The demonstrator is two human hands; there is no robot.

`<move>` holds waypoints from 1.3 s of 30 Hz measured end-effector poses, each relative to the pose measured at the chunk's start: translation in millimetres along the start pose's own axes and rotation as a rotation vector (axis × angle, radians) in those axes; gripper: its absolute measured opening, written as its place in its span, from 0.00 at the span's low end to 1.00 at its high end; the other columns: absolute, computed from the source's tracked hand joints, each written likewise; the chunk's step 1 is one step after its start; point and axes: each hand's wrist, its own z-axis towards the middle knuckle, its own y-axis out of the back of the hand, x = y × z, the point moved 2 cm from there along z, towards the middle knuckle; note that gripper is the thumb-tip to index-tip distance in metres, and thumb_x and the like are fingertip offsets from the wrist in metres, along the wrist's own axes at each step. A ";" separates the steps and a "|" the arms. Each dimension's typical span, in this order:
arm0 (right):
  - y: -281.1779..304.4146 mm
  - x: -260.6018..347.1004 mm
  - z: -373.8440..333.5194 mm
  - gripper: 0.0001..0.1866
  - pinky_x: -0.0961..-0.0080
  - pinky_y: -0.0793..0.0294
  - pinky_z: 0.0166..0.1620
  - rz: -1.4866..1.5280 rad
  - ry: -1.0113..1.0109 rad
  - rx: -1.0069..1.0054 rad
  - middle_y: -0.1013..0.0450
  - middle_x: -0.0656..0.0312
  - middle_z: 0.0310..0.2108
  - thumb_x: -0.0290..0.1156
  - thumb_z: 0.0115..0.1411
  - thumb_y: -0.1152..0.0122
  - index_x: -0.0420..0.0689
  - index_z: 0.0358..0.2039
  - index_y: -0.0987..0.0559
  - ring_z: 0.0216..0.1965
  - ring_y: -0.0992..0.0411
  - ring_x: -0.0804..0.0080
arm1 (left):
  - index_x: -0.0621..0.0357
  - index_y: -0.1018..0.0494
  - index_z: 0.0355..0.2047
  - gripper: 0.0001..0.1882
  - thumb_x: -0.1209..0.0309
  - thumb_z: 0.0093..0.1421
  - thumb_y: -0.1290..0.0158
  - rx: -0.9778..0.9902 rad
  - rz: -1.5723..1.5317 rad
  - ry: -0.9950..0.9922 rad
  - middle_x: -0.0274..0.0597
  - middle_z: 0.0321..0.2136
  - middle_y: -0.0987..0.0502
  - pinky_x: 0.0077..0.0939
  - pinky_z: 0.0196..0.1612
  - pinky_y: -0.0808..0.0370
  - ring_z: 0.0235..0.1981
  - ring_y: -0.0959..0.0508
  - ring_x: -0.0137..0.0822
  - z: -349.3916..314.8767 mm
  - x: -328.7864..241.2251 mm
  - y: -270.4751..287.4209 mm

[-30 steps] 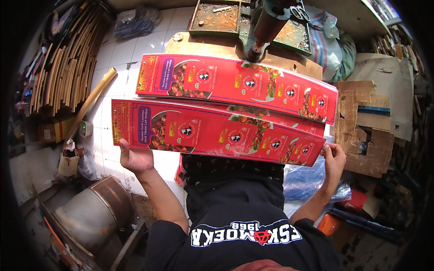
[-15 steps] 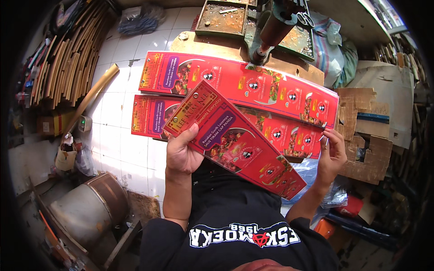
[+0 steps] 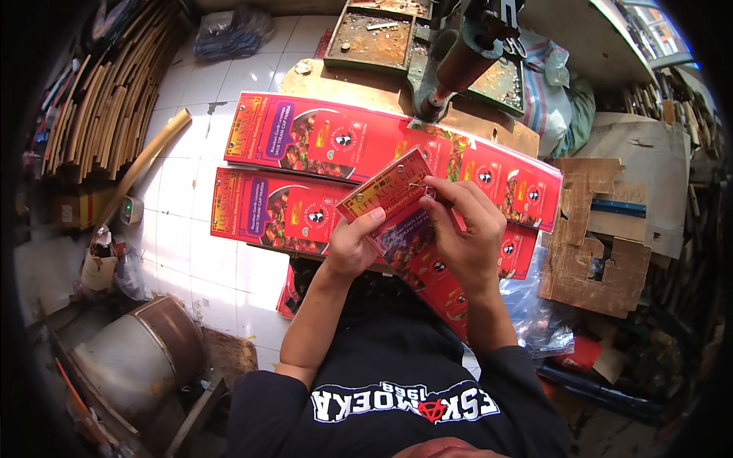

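Head view: the left hand (image 3: 353, 248) had its grip closed on a red card (image 3: 376, 200), partly over the near stack (image 3: 282, 211); the right hand (image 3: 466, 237) had its grip pinched on a wire (image 3: 419, 185) at the card's top. That step looked unfinished, though whether the wire passed through was too small to tell. The far stack (image 3: 366, 145) lay on the worktop (image 3: 324, 82) before a press (image 3: 462, 67); cardboard (image 3: 107, 114) leaned beyond the tiled floor (image 3: 191, 252).

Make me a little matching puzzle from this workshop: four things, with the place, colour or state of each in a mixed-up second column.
Things:
1. Left hand
2. Right hand
3. Tan pole
4. Metal drum

Descriptions:
A. Grey with a brown band
B. Pinching a thin metal wire
C. Long and slanting
D. Gripping a red printed strip, thumb on top

Pairs: 1-D, 2-B, 3-C, 4-A
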 end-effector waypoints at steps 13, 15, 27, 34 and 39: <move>-15.2 -4.8 4.3 0.14 0.76 0.27 0.25 -0.124 0.174 -0.067 0.27 0.59 0.22 0.17 0.48 0.35 0.38 0.38 0.20 0.21 0.27 0.70 | 0.67 0.47 0.65 0.30 0.78 0.62 0.55 0.006 0.076 0.009 0.50 0.59 0.35 0.34 0.62 0.37 0.60 0.34 0.39 -11.0 3.4 6.9; -16.8 -5.0 3.8 0.14 0.76 0.27 0.25 -0.115 0.175 -0.072 0.27 0.58 0.22 0.16 0.48 0.35 0.37 0.38 0.20 0.21 0.27 0.69 | 0.68 0.43 0.63 0.28 0.78 0.62 0.55 -0.001 0.063 0.019 0.50 0.57 0.32 0.34 0.61 0.36 0.59 0.32 0.39 -13.5 6.1 12.2; -22.4 -4.4 4.4 0.15 0.75 0.30 0.24 -0.138 0.170 -0.052 0.28 0.59 0.21 0.15 0.47 0.35 0.38 0.39 0.20 0.20 0.30 0.69 | 0.68 0.41 0.61 0.25 0.80 0.62 0.55 -0.020 0.076 0.013 0.49 0.57 0.32 0.32 0.60 0.34 0.58 0.31 0.37 -16.0 10.0 17.2; -26.0 -8.3 1.4 0.17 0.73 0.34 0.22 -0.217 0.240 -0.049 0.35 0.61 0.18 0.15 0.46 0.35 0.37 0.39 0.20 0.18 0.35 0.69 | 0.67 0.40 0.61 0.25 0.80 0.63 0.55 -0.029 0.091 0.005 0.47 0.57 0.32 0.31 0.61 0.35 0.59 0.32 0.35 -17.5 12.5 20.0; -27.5 -8.2 1.2 0.17 0.72 0.35 0.22 -0.259 0.285 -0.037 0.37 0.61 0.18 0.15 0.46 0.36 0.36 0.39 0.21 0.18 0.36 0.68 | 0.66 0.46 0.64 0.29 0.81 0.62 0.55 -0.041 0.188 -0.047 0.47 0.59 0.34 0.30 0.63 0.38 0.60 0.34 0.34 -13.8 8.5 10.2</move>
